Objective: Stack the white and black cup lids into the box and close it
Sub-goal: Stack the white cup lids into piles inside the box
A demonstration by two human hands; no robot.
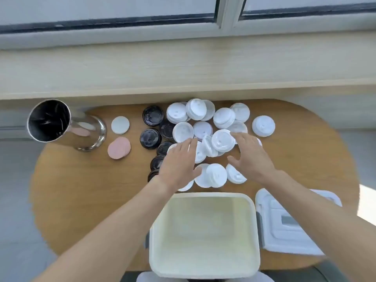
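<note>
Metal cup (67,124): shiny steel, lying tilted at the far left of the table, its dark mouth facing the camera.
White disc (120,125): flat and round, just right of the metal cup.
Pink discs (119,148): a small fanned stack, nearer the camera than the white disc and close to it.
Table (85,190): round wooden top, set against a pale ledge (183,74) below a window.
Black lids (153,116): a loose column running from the far side toward the left wrist, some overlapping; the nearest ones are partly hidden by the left hand.
Left hand (178,162): palm down, fingers straight and together, holding nothing, over the edge where the black lids meet the white ones; whether it touches them cannot be told.
White lids (222,140): a scattered, overlapping pile at the middle of the table, between and beyond both hands; one lies apart at the far right (263,126).
Right hand (251,156): fingers spread and relaxed, gripping nothing, over the right side of the white pile.
Box (205,197): pale, square, uncovered, at the near edge of the table, no lids inside.
Box cover (289,228): white, flat on the table, touching the box's right side.
</note>
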